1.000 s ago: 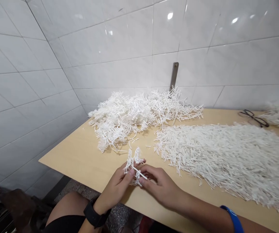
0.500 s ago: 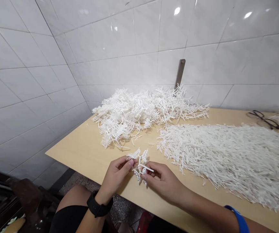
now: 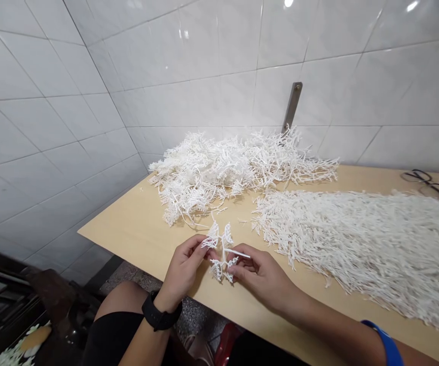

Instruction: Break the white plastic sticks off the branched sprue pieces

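Observation:
Between my two hands, above the table's front part, is a white branched plastic piece (image 3: 223, 252) with several small fan-shaped tips and a straight stem pointing right. My left hand (image 3: 186, 262) is closed on its left side, thumb and fingers pinching near the upper left fan. My right hand (image 3: 259, 274) pinches its lower right fan, and the stem lies against the fingers. Beyond the hands lies a tangled heap of white branched pieces (image 3: 211, 170). To the right spreads a wide, flatter pile of thin white pieces (image 3: 356, 239).
The wooden table (image 3: 127, 218) meets a tiled wall (image 3: 204, 66), where a metal bracket (image 3: 292, 107) is fixed. Eyeglasses (image 3: 431, 184) lie at the far right. Dark furniture (image 3: 51, 305) stands at the lower left, with white bits and a tan object (image 3: 36, 338) below it.
The branched piece has turned so its fans are spread more clearly toward me. Both hands keep hold of it, with slight finger movement. The view has shifted a little.

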A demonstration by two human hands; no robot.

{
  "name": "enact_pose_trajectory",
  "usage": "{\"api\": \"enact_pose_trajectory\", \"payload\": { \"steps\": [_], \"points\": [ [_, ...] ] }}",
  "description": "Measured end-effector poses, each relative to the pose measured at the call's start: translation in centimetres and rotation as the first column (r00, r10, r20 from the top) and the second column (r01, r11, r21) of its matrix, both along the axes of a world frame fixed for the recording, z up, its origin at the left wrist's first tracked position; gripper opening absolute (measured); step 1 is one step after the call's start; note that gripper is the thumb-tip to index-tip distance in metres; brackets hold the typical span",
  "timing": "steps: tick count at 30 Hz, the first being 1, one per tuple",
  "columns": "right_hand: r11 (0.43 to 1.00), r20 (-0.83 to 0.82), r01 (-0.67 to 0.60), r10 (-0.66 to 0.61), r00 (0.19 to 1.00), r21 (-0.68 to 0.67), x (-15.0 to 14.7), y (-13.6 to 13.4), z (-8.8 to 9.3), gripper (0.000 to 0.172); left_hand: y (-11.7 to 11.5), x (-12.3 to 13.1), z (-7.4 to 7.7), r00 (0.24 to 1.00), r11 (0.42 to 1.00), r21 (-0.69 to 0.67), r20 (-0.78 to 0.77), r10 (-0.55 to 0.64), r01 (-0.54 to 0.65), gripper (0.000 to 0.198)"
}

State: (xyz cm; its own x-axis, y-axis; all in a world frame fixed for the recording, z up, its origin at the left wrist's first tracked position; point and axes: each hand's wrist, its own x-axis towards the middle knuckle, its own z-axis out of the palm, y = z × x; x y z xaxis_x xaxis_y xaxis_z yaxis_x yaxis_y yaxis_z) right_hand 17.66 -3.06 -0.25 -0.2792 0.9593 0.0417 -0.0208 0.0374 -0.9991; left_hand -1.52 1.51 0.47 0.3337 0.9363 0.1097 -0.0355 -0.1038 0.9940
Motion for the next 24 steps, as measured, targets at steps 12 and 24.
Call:
{"api": "enact_pose_trajectory", "payload": {
  "steps": [12, 24],
  "points": [
    [0.998, 0.057, 0.064, -0.062, 0.996, -0.029, 0.02, -0.01, 0.07, 0.019, -0.18, 0.55, 0.67, 0.991, 0.997, -0.045, -0.112, -0.068, 0.063, 0.028],
    [1.0, 0.023, -0.007, 0.006, 1.0, 0.012, 0.06, 0.24, 0.7, 0.015, -0.43, 0.45, 0.64, 0.977, 0.993, -0.012, -0.181, -0.115, 0.115, 0.035]
  ]
}}
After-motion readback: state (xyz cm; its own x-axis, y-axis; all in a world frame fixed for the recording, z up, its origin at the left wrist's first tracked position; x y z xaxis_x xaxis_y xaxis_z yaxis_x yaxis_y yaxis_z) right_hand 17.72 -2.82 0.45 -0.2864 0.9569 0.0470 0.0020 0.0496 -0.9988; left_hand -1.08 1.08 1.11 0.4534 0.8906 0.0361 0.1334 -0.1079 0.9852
